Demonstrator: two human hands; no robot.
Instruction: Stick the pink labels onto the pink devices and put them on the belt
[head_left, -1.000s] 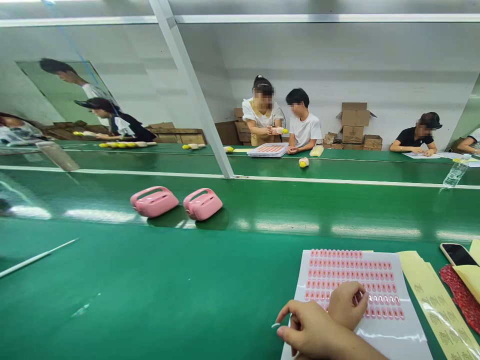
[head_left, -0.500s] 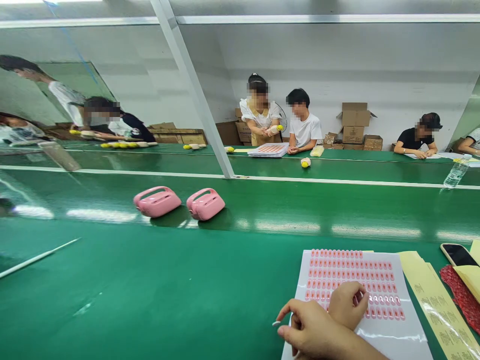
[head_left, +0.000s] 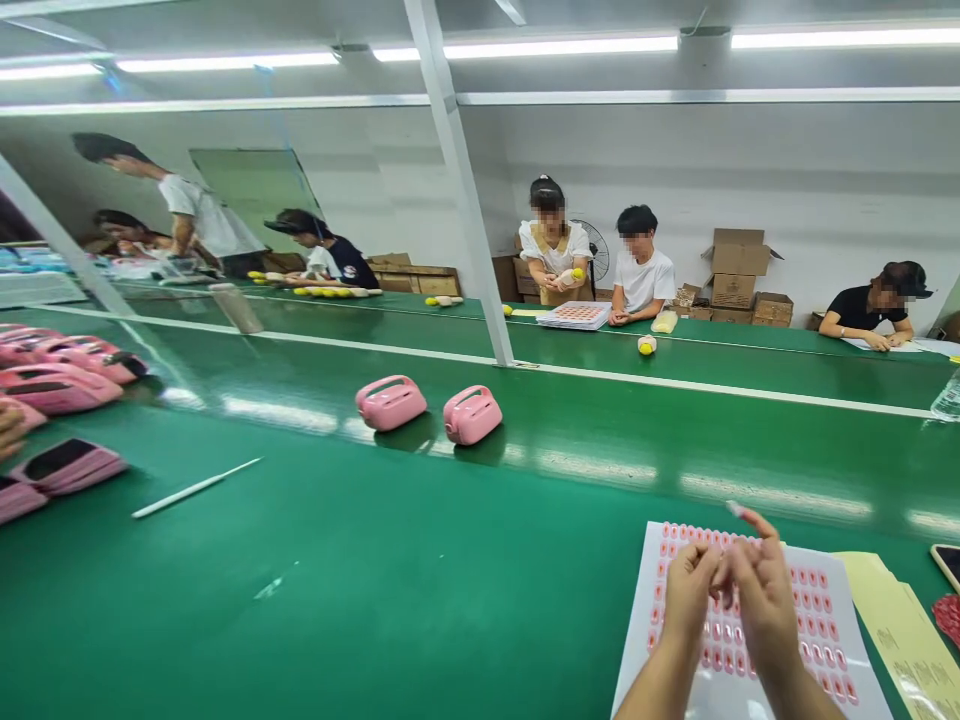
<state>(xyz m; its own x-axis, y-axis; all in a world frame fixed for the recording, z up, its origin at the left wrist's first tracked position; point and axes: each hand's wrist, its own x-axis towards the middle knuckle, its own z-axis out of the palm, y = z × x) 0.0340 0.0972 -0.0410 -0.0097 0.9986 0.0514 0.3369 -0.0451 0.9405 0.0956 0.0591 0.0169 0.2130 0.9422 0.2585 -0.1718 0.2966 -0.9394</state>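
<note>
A white sheet (head_left: 637, 610) printed or covered with rows of small pink-and-red oval stickers (head_left: 825, 630) lies in front of me. Over it, my left hand (head_left: 686, 595) and my right hand (head_left: 769, 610) are raised close together, their fingertips meeting. The left fingers are closed in a pinch; whatever is between them is too small or hidden to make out. My right index finger points up with a small white piece (head_left: 735, 508) at its tip, while the right thumb and other fingers bend toward the left hand, blurred.
Two pink handled cases (head_left: 391, 405) stand beyond on the green table (head_left: 420, 600). Several more pink cases (head_left: 60, 390) and a white stick (head_left: 196, 487) are at left. Yellow label sheets (head_left: 889, 620) and a phone (head_left: 948, 565) lie at right. Co-workers sit opposite behind a slanted post (head_left: 461, 180).
The view has swung left and up, bringing the pink cases at left into sight. My hands went from crossed low over the sheet to raised with fingertips together.
</note>
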